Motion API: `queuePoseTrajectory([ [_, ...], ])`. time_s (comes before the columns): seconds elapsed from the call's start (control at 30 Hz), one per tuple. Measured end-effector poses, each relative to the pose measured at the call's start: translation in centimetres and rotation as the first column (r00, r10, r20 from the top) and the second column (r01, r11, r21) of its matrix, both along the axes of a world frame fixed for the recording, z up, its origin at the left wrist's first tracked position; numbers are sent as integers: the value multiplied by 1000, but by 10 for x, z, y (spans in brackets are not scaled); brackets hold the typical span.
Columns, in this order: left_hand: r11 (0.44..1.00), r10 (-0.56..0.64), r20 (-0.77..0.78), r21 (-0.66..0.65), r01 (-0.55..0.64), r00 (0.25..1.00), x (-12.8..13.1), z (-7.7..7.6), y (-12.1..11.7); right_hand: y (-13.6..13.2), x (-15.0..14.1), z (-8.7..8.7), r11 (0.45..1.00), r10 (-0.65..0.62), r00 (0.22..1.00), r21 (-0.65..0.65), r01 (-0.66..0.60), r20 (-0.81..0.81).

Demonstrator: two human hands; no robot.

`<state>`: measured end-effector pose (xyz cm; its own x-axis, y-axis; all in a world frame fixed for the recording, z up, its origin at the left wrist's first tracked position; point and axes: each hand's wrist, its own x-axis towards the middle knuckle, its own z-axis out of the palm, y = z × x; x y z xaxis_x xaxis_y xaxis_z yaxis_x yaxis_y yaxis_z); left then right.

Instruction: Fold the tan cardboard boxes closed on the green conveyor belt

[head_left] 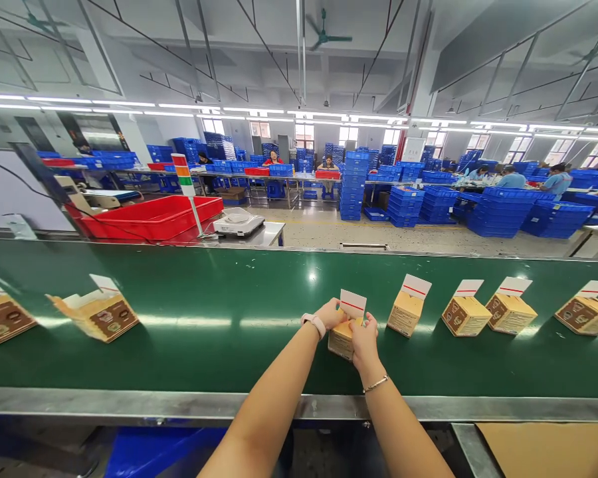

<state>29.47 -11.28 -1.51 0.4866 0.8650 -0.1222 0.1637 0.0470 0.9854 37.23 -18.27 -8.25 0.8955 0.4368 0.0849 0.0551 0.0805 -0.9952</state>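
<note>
A small tan carton [341,338] with a white flap [353,303] raised stands on the green conveyor belt [219,292] in front of me. My left hand [329,313], with a watch on the wrist, grips its left side and top. My right hand [365,342], with a bracelet on the wrist, is closed on its right side. To the right stand several similar cartons with open white flaps, the nearest [406,312] just beside my hands. On the left lie an opened carton [99,315] and another carton [0,318] at the edge.
A metal rail [129,405] runs along the belt's near edge. Beyond the belt are a red tray [149,216], a scale [238,221] and a signal light [182,174]. Stacks of blue crates [498,211] and seated workers [558,179] fill the hall behind.
</note>
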Motion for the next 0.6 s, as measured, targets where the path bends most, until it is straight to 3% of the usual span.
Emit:
queuePoseTrajectory([
  [0.1, 998, 55, 64, 21, -57, 996, -4, 26, -11, -21, 6, 25, 991, -48, 998, 120, 53, -46],
  [0.23, 985, 113, 236, 103, -140, 965, -29, 69, -32, -59, 8, 92, 939, -37, 995, 339, 65, -90],
  [0.3, 973, 73, 348, 180, -143, 935, -43, 85, -47, -76, 0, 133, 784, 216, 968, 613, -95, -126],
  [0.37, 934, -5, 450, 322, -157, 893, -54, 97, -65, -89, -14, 169, 625, 468, 883, 722, -297, -42],
  [0.43, 836, -76, 519, 498, -229, 851, -62, 104, -83, -95, -31, 195, 435, 624, 772, 767, -473, 122],
  [0.5, 677, -133, 545, 660, -326, 827, -65, 109, -98, -95, -47, 209, 294, 636, 720, 775, -560, 279],
  [0.53, 592, -152, 542, 720, -363, 827, -65, 112, -103, -92, -53, 212, 256, 615, 715, 774, -579, 332],
  [0.6, 464, -166, 511, 795, -390, 844, -63, 117, -107, -85, -61, 212, 235, 580, 725, 776, -586, 372],
])
